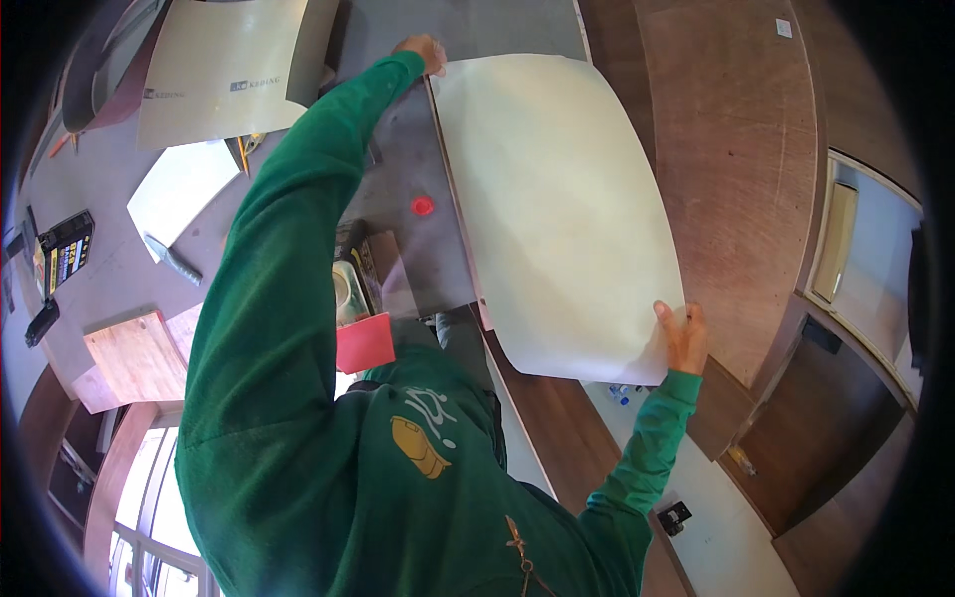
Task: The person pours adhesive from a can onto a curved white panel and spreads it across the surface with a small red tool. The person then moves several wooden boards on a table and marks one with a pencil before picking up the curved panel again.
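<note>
A large cream-white sheet (557, 209), laminate-like and smooth, stretches from the workbench toward my right side, its edges looking curved. My left hand (423, 54) reaches far out and is closed on the sheet's far left corner. Nearer to me, my right hand (684, 340) grips the right edge close to the near corner, with thumb and forefinger showing and the other fingers partly hidden. A thin brown edge runs along the sheet's left side. On the bench left of it lies a small red round piece (423, 205).
A curled cream sheet (219, 75), a white sheet of paper (179, 189), a utility knife (174, 261) and a black-and-yellow box (68, 249) lie on the grey bench (269, 199). Wooden boards (137, 358) are at left. A brown wooden panel (731, 179) stands at right.
</note>
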Motion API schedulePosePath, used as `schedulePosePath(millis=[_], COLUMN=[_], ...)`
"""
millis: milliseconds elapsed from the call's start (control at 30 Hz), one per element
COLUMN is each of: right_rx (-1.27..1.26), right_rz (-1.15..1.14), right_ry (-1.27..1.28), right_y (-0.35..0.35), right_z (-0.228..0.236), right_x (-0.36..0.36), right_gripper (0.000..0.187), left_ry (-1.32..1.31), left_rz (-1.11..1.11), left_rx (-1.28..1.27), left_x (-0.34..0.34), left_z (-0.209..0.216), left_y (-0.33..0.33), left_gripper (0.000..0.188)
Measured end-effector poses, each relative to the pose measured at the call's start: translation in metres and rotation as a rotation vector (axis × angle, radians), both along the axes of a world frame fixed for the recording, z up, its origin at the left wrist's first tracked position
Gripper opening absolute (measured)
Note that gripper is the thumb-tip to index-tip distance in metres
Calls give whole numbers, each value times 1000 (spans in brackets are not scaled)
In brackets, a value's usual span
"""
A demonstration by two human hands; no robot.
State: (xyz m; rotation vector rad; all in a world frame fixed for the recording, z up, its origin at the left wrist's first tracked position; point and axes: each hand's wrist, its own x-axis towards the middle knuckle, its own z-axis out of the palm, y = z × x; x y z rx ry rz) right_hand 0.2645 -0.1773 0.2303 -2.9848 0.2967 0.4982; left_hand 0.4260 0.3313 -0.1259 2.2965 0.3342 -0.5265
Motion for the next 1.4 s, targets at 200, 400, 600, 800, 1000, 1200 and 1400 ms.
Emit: schedulePosePath(millis=[200, 400, 600, 800, 1000, 1200, 1400], right_rx=[9, 1, 20, 13, 16, 91, 77], right_rz=[8, -8, 3, -4, -14, 3, 13], right_ry=[18, 10, 19, 15, 7, -3, -1], right_y=[1, 6, 9, 7, 7, 9, 10], right_z=[-2, -1, -1, -3, -5, -7, -6], right_x=[1, 3, 4, 4, 5, 6, 7], right_gripper=[49, 49, 49, 48, 49, 49, 47], left_ry=[32, -45, 49, -67, -44, -43, -53], left_rz=[-9, -4, -35, 46, 40, 67, 82], left_rx=[9, -8, 44, 10, 15, -24, -48], left_x=[2, -3, -5, -7, -6, -7, -9], left_z=[-10, -9, -3, -8, -16, -26, -25], left_y=[2, 4, 3, 1, 3, 5, 4], left_gripper=[28, 25, 33, 30, 32, 29, 27])
